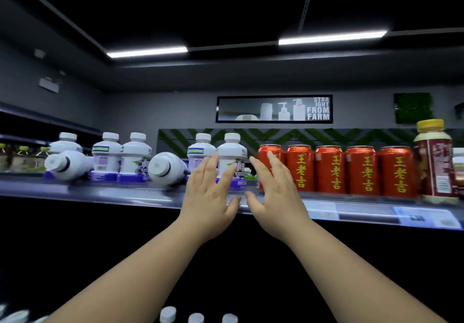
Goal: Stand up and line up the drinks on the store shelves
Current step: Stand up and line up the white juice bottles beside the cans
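While you reach up to the shelf (pixel 120 191) with both arms, your left hand (pixel 209 194) is spread flat, fingers straight, holding nothing. Its fingertips overlap the upright white bottle (pixel 232 150) nearest the cans and the one left of it; contact can't be told. Your right hand (pixel 275 192) is also loose and spread, gripping nothing, fingers in front of the leftmost red can (pixel 266 153). Your thumbs nearly meet over the shelf's near edge. One toppled white bottle (pixel 167 168) lies on its side just left of your left hand, cap toward you. A second toppled bottle (pixel 69 164) lies at the far left, cap also toward you, with an upright one behind it. Two more standing white bottles (pixel 108 157) sit side by side between the toppled ones. Right of your hands, the row of red cans (pixel 330 168) stands upright along the edge, close together. A yellow-capped bottle (pixel 433 157) stands upright at the right end. Price tags (pixel 426 218) sit on the shelf lip, right side. White caps (pixel 168 314) show low down, near you. A sign (pixel 275 109) hangs on the far wall.
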